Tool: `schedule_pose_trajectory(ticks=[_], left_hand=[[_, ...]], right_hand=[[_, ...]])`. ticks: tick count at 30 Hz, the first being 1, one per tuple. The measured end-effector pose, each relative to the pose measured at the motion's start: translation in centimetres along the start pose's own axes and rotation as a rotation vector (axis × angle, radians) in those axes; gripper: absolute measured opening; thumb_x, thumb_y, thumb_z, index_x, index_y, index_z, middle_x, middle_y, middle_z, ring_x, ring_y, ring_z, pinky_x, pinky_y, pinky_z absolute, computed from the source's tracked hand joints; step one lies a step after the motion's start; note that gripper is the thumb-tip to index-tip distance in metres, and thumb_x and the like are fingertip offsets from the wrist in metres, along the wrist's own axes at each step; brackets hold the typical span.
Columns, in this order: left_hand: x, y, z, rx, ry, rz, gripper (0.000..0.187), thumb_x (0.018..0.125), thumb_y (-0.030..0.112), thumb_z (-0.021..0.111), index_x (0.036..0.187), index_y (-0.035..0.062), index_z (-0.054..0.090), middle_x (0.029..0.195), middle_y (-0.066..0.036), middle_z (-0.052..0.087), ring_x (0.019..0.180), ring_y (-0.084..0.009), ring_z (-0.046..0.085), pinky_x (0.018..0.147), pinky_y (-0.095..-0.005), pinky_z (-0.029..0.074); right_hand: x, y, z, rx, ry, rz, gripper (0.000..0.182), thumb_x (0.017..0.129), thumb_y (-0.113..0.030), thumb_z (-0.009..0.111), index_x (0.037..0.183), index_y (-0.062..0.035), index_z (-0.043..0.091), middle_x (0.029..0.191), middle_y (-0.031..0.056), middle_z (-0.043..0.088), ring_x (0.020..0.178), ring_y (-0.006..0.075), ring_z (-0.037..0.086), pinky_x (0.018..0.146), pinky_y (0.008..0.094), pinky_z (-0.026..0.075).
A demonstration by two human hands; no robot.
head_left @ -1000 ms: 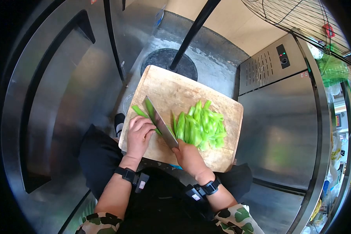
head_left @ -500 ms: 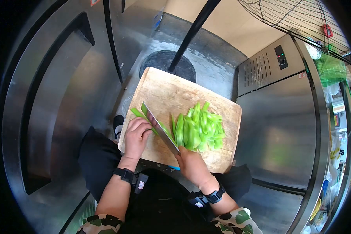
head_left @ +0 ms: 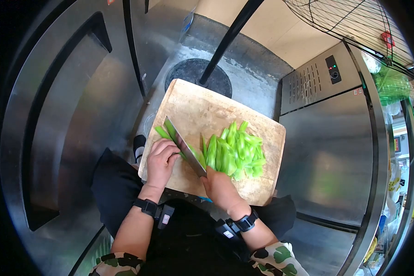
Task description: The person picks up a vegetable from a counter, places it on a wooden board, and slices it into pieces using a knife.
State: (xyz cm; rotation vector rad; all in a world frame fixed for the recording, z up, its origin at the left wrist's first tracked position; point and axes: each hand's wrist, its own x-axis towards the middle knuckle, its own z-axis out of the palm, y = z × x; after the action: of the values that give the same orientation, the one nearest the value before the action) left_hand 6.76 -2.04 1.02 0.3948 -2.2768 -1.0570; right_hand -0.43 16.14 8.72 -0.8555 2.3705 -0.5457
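Note:
A wooden cutting board [head_left: 188,99] lies tilted in front of me. My right hand [head_left: 223,188] is closed round the handle of a knife [head_left: 184,146], whose broad blade slants up to the left across the green vegetable. Beside the blade, on its left, my left hand [head_left: 161,161] presses with bent fingers on a green vegetable piece [head_left: 163,132]. A strip of green shows just right of the blade. Further right on the board rests a pile of sliced green vegetable [head_left: 237,149]. The knife handle is hidden in my right hand.
Metal cabinet doors [head_left: 87,124] stand on the left and a metal refrigerator [head_left: 326,156] on the right. Behind the board a black pole [head_left: 230,41] rises from a round black base [head_left: 184,73]. A wire rack [head_left: 349,23] hangs at the upper right, above green bags [head_left: 391,85].
My right hand and the knife have shifted slightly up and to the left. My left hand stays in nearly the same place on the vegetable.

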Motion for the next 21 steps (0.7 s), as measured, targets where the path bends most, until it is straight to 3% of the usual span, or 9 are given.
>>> schedule_pose_trajectory(ticks=[6,13,21], left_hand=[[-0.8,1.4,0.6,-0.017,-0.11,0.063,0.018,0.068,0.0,0.075,0.083,0.0041,0.066,0.096,-0.007,0.065,0.101,-0.0303,0.06,0.088,-0.0407,0.05],[0.4,0.9,-0.2,0.121,-0.023,0.099,0.019,0.069,0.002,0.077,0.086,0.006,0.07,0.099,-0.006,0.067,0.105,-0.0305,0.058,0.091,-0.0404,0.048],[0.2,0.3,0.2,0.071,-0.085,0.093,0.017,0.069,0.003,0.077,0.084,0.0051,0.07,0.094,-0.006,0.067,0.105,-0.0306,0.06,0.091,-0.0405,0.048]], right_hand=[[-0.8,1.7,0.2,0.128,0.081,0.023,0.018,0.093,-0.014,0.061,0.101,0.001,0.057,0.082,0.0284,0.064,0.08,0.0471,0.062,0.068,0.0502,0.05],[-2.4,2.3,-0.6,0.062,0.055,0.047,0.019,0.094,-0.015,0.06,0.104,0.0007,0.058,0.08,0.0279,0.064,0.08,0.0461,0.063,0.069,0.0496,0.05],[-3.3,1.9,-0.8,0.059,0.129,-0.031,0.015,0.094,-0.015,0.06,0.097,-0.0003,0.056,0.077,0.0276,0.062,0.075,0.0477,0.061,0.065,0.0512,0.049]])
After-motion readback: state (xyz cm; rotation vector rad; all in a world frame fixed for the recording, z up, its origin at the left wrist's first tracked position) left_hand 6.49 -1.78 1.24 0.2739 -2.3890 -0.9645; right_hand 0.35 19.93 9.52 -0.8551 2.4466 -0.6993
